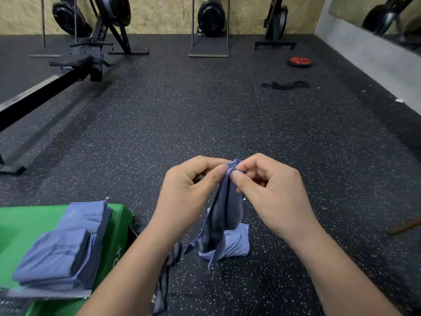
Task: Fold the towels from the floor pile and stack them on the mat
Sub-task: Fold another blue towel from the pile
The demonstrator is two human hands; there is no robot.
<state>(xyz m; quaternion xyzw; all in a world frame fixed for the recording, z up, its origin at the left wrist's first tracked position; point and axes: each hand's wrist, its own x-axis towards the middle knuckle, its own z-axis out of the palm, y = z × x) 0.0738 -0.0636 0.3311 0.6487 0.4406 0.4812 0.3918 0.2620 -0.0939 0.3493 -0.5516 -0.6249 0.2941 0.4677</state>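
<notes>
A blue-grey towel (222, 215) hangs in front of me, its top corner pinched between both hands. My left hand (189, 190) pinches it from the left, and my right hand (271, 192) pinches it from the right, thumbs almost touching. Its lower end drapes onto a small crumpled blue towel (234, 245) on the floor. At lower left a green mat (25, 224) carries two stacks of folded blue towels, a far stack (87, 215) and a near stack (57, 258).
Speckled black rubber floor (205, 115) stretches ahead. A rowing machine (57, 71) stands at the left, other machines line the back wall. A red weight plate (300, 61) and black bands (286, 85) lie far right. A dark strap (165, 277) lies beside the mat.
</notes>
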